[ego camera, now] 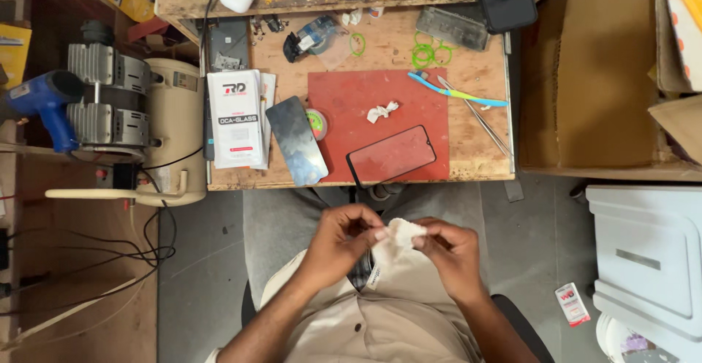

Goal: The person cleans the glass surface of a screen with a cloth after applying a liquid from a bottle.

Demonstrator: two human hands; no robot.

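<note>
Over my lap, below the workbench edge, my left hand (338, 240) and my right hand (451, 252) both pinch a small white crumpled wipe (397, 237) held between them. On the bench above lies a red work mat (380, 92). A thin glass phone front panel (391, 156) lies on the mat's near edge. Near the mat's middle sits a small crumpled white tissue (382, 111). A dark phone screen (296, 141) lies tilted at the mat's left edge, partly over a small round tape roll (316, 122).
White flat packets (235, 118) lie at the bench's left. A blue-green tool (457, 95), metal tweezers (479, 118) and green rings (426, 54) lie at the right. A compressor (128, 125) and blue heat gun (44, 103) stand left; cardboard box (592, 70) and white cabinet (647, 253) right.
</note>
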